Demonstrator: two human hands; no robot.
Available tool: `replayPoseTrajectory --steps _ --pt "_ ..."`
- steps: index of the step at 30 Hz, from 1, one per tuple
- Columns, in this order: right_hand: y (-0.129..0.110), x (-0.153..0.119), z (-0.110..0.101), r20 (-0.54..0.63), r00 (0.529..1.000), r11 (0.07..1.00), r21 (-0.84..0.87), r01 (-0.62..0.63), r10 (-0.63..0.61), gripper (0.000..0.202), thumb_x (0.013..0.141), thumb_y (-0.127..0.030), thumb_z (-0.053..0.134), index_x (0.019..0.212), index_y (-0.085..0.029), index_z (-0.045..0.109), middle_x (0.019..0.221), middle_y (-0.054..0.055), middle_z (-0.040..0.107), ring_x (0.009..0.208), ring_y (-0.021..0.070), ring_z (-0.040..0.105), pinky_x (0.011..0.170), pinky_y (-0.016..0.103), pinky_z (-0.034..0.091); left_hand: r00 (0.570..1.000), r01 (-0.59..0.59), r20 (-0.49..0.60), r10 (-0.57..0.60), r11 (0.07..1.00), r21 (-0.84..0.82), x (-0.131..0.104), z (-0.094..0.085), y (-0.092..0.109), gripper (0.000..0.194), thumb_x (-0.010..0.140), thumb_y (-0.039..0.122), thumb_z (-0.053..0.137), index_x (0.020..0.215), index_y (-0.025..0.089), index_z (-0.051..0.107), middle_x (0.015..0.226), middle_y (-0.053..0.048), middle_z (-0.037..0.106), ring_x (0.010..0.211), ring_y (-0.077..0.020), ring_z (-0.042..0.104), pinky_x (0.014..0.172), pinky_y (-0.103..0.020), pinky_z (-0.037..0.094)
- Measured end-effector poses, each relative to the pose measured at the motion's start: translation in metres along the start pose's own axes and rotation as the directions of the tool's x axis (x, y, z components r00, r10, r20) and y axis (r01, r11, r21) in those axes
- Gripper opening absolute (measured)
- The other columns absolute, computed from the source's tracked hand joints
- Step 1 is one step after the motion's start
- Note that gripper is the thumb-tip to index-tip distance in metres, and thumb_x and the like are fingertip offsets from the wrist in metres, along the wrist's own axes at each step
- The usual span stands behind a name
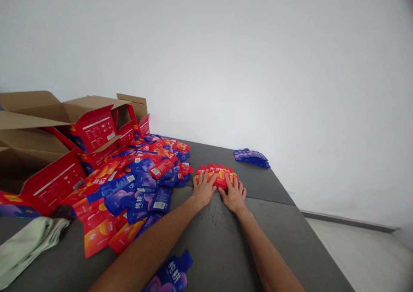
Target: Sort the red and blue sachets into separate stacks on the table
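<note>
An overlapping row of red drink pouches (222,178) with orange fruit pictures lies on the dark table in front of me. My left hand (204,189) rests on the row's left end, its fingers spread over the pouches. On the right end lies my right hand (235,195), fingers also apart, with its thumb near the front edge. Both hands touch the pouches, and part of the row is hidden under them. Under my left forearm, near the table's front, is a single blue pouch (172,274).
A loose heap of red and blue pouches (138,184) spreads to the left. Behind it stand open red cartons (53,182) with raised flaps. A fanned stack of blue pouches (251,157) lies at the back right, near the table edge. Folded pale cloth (29,249) sits front left.
</note>
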State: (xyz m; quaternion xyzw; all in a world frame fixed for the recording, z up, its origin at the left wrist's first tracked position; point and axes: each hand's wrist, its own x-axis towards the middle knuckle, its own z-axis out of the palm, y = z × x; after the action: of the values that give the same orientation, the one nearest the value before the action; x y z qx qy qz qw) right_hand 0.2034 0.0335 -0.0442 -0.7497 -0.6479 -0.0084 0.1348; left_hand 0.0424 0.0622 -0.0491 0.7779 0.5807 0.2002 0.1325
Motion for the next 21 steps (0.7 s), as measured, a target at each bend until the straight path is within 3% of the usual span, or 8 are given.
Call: replayPoseTrajectory --steps 14,21 --pt "0.003 0.063 -0.004 0.163 0.985 0.994 -0.096 -0.050 0.065 0.067 0.094 -0.055 0.035 0.153 -0.036 0.011 0.161 0.004 0.009 0.143 0.0323 0.015 0.110 0.055 0.020 0.994 0.049 0.095 -0.059 0.994 0.096 0.062 -0.010 0.008 0.062 0.091 0.037 0.048 0.149 0.042 0.025 0.160 -0.004 0.020 0.147 -0.0336 0.011 0.113 -0.065 0.010" --pt "0.000 0.103 0.005 0.132 0.990 0.994 -0.104 -0.030 0.043 0.063 0.095 -0.053 0.032 0.153 -0.035 0.014 0.161 0.005 0.011 0.144 0.0339 0.014 0.110 0.057 0.017 0.992 0.068 0.098 -0.082 0.989 0.134 0.105 -0.007 0.001 0.061 0.092 0.037 0.048 0.149 0.041 0.026 0.160 -0.005 0.021 0.146 -0.0329 0.015 0.113 -0.064 0.013"
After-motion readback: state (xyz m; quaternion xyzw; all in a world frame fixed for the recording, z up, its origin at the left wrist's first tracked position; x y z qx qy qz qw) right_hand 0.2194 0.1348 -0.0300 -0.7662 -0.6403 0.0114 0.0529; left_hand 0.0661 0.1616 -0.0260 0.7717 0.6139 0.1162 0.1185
